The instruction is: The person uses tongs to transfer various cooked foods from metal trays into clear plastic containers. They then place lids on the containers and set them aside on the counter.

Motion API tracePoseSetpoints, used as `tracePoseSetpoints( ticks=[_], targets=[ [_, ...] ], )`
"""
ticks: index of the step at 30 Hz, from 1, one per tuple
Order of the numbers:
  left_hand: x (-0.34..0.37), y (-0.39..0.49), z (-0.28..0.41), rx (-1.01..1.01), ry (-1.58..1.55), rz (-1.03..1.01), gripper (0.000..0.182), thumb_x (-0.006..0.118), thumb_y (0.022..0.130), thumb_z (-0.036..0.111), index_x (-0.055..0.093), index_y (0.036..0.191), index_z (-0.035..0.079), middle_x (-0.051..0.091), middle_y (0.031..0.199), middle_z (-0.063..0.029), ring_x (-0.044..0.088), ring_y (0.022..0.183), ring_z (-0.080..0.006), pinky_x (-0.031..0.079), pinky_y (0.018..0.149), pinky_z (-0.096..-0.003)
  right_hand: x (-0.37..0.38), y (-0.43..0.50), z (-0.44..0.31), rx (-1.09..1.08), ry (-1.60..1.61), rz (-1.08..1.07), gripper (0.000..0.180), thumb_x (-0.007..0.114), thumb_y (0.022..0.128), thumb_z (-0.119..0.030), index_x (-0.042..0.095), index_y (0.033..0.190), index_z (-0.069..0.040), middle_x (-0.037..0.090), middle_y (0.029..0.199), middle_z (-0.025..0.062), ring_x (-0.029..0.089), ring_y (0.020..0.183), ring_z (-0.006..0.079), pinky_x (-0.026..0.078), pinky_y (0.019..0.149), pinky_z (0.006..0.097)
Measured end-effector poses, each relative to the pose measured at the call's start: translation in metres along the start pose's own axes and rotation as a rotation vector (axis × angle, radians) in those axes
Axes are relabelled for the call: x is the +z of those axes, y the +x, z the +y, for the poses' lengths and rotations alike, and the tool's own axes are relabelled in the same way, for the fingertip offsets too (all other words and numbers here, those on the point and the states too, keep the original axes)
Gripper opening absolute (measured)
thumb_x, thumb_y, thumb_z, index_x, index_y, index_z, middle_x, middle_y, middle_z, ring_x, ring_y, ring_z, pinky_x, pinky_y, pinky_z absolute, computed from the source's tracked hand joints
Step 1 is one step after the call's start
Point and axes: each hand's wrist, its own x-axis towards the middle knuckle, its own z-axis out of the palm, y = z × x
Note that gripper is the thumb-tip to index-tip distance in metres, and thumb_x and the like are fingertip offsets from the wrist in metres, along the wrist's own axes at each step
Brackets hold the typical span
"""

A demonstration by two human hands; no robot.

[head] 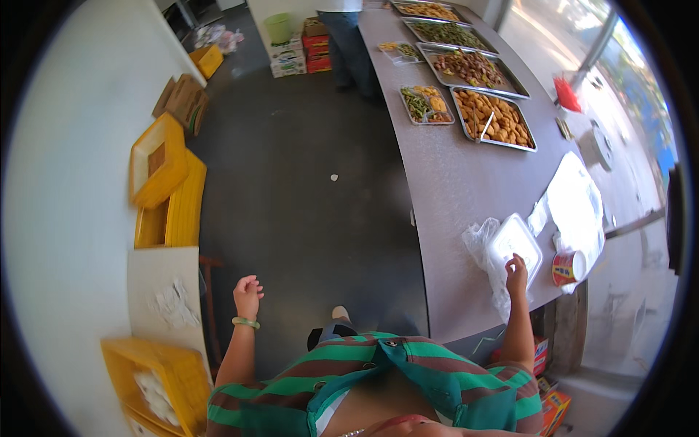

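Note:
My left hand [248, 297], with a pale green bangle on the wrist, hangs over the dark floor with its fingers loosely curled and holds nothing. On the right, my right hand [516, 275] is at a stack of clear plastic lids or containers [516, 240] on the grey table [445, 218]; whether the fingers grip it cannot be told. A crumpled clear plastic bag [486, 240] lies around the stack. Beside it stand a red and white paper tub [568, 267] and a white plastic bag [576, 202]. Farther up, a filled compartment meal box [426, 105] sits by a metal tray of browned food pieces [494, 120].
More food trays [475, 71] and another meal box [401, 52] stand at the table's far end, where a person [349, 49] in jeans stands. Yellow crates [185, 202] and a cardboard box [183, 104] line the left wall. Stacked cartons [289, 57] hold a green bin [279, 28].

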Motion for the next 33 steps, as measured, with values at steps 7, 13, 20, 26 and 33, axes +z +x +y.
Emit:
tracePoseSetpoints(
  ticks=[7,13,20,26,33],
  targets=[
    [0.147,0.138,0.124,0.239,-0.137,-0.387,0.020,0.053,0.094,0.009,0.064,0.109,0.002,0.066,0.089,-0.0066,0.065,0.075,-0.0118,0.054,0.064,-0.0238,0.015,0.013,-0.008,0.178,-0.037,0.154,0.003,0.052,0.088,-0.001,0.051,0.090,0.001,0.056,0.122,0.0239,0.052,0.115,0.0413,0.041,0.099,0.0415],
    [0.277,0.189,0.212,0.318,-0.014,-0.846,0.018,0.052,0.095,0.009,0.063,0.107,0.001,0.064,0.088,-0.0047,0.063,0.073,-0.0100,0.053,0.065,-0.0231,-0.009,0.062,-0.051,0.305,-0.269,0.608,0.011,0.044,0.099,-0.011,0.045,0.098,0.000,0.055,0.123,0.0211,0.053,0.113,0.0384,0.042,0.095,0.0419],
    [0.387,0.288,0.302,0.370,0.179,-1.074,0.017,0.055,0.092,0.007,0.066,0.103,0.003,0.063,0.077,-0.0004,0.058,0.063,-0.0057,0.049,0.060,-0.0207,-0.080,0.119,-0.119,0.625,-0.253,1.133,0.022,0.041,0.103,-0.019,0.043,0.097,0.002,0.054,0.095,0.0216,0.054,0.084,0.0343,0.046,0.081,0.0376],
    [0.544,0.358,0.377,0.887,0.315,-1.099,0.016,0.059,0.088,0.011,0.068,0.096,0.000,0.066,0.079,-0.0049,0.059,0.066,-0.0104,0.050,0.063,-0.0271,-0.080,0.178,-0.197,0.425,-0.079,1.263,0.023,0.034,0.104,-0.020,0.033,0.095,0.000,0.061,0.112,0.0268,0.061,0.102,0.0315,0.049,0.094,0.0385],
    [0.697,0.375,0.393,1.242,0.522,-1.298,0.017,0.064,0.083,0.016,0.068,0.095,0.004,0.065,0.096,-0.0158,0.063,0.089,-0.0336,0.051,0.079,-0.0423,-0.007,0.209,-0.300,0.490,-0.062,1.287,0.022,0.030,0.105,-0.023,0.030,0.097,-0.002,0.060,0.111,0.0300,0.063,0.102,0.0341,0.051,0.094,0.0420]
  ],
)
